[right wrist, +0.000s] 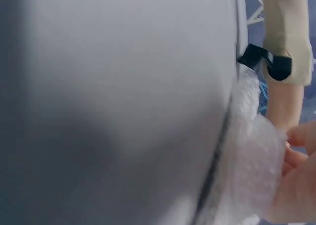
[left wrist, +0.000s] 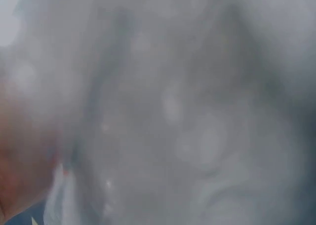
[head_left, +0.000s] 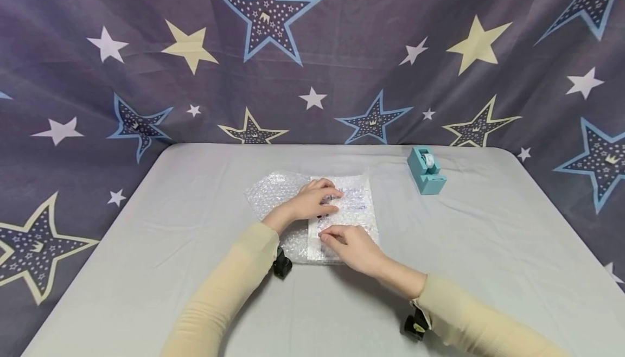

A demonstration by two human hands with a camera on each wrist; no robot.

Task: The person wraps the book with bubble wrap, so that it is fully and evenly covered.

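Observation:
A sheet of bubble wrap (head_left: pixel 275 191) lies on the table, folded over on its right part. Through that part shows a flat white rectangle with bluish-purple markings; its kind is unclear. My left hand (head_left: pixel 312 201) rests on the wrap near the fold's left edge, thumb and forefinger apart. Just below it, my right hand (head_left: pixel 354 246) pinches the edge of the folded layer between thumb and fingertips. In the right wrist view the clear bubble wrap (right wrist: pixel 254 161) bulges beside the right hand (right wrist: pixel 298 185). The left wrist view is mostly a grey blur, with some skin at its left edge.
A teal tape dispenser (head_left: pixel 427 171) with a roll of tape stands at the back right of the table (head_left: pixel 488 248), which has a light grey cover. Behind hangs a dark curtain (head_left: pixel 342 64) with stars. A black wrist camera (head_left: pixel 282 263) sits on the left sleeve.

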